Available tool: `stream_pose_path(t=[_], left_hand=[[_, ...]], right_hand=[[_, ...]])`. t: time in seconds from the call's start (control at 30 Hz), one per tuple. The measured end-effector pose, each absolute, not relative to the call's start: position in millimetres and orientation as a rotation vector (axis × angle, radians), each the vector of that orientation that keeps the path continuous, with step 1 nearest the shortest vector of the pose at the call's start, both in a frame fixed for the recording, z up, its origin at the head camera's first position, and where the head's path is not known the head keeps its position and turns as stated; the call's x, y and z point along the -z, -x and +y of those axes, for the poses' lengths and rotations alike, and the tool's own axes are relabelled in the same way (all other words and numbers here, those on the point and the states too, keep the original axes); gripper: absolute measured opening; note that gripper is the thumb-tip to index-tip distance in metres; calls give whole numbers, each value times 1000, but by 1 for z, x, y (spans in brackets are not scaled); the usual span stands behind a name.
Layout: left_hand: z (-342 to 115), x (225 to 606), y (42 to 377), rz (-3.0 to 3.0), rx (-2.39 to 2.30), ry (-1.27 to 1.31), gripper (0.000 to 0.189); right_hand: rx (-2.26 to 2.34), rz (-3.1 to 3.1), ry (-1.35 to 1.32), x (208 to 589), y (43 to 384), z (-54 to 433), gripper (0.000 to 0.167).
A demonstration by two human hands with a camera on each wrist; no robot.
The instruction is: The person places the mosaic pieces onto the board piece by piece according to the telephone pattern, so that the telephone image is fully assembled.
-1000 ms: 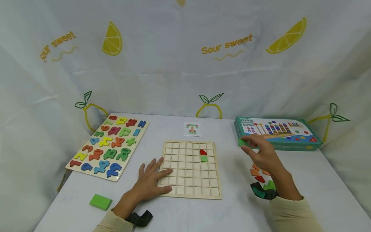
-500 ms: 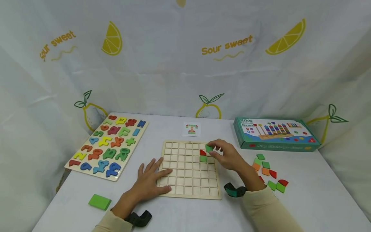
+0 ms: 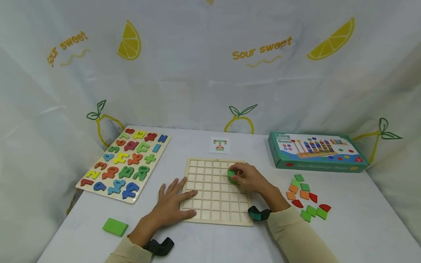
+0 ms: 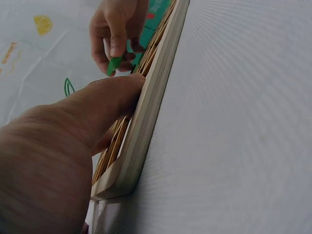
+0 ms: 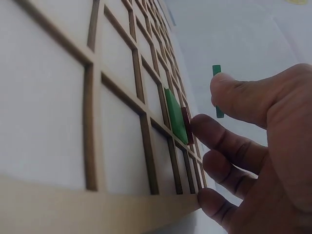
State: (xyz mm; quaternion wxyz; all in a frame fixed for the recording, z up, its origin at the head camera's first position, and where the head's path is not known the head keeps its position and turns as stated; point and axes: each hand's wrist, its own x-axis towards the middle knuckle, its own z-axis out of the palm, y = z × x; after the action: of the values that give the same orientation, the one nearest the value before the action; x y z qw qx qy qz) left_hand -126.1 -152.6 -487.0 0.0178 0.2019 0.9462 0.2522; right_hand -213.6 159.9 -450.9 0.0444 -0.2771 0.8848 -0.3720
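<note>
A wooden grid board [image 3: 217, 221] lies mid-table. My left hand [image 3: 171, 205] rests on its left edge, fingers spread; in the left wrist view the thumb [image 4: 109, 95] presses the frame. Over the board's upper right, my right hand [image 3: 252, 179] pinches a green square tile [image 3: 231, 173] between thumb and finger. In the right wrist view this held tile [image 5: 217, 69] stands on edge, apart from the grid. Seated in the grid below are a green tile [image 5: 176, 117] and a red tile [image 5: 187, 126]; the red one is hidden in the head view.
Right of the board lie several loose orange, red and green tiles [image 3: 304, 194]. A Ring Challenge Game box [image 3: 319, 153] stands behind them. A pattern card [image 3: 219, 145] lies beyond the board. At left are a number puzzle board [image 3: 123, 166] and a green block [image 3: 115, 227].
My right hand has carried the green tile leftward, from in front of the game box to over the board's upper right. My left hand has stayed on the board.
</note>
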Motion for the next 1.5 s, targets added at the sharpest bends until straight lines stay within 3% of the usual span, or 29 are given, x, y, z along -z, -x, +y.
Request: stream_pose_path(t=[0.53, 1.0, 1.5], left_hand=[[-153, 485, 126, 2940, -784, -644, 66], [-153, 484, 126, 2928, -793, -637, 66], [-152, 483, 125, 2927, -809, -640, 65]], right_hand=[[1047, 2774, 905, 458, 231, 148, 20], [823, 2869, 792, 460, 236, 135, 24], [1064, 2845, 722, 441, 225, 152, 31]])
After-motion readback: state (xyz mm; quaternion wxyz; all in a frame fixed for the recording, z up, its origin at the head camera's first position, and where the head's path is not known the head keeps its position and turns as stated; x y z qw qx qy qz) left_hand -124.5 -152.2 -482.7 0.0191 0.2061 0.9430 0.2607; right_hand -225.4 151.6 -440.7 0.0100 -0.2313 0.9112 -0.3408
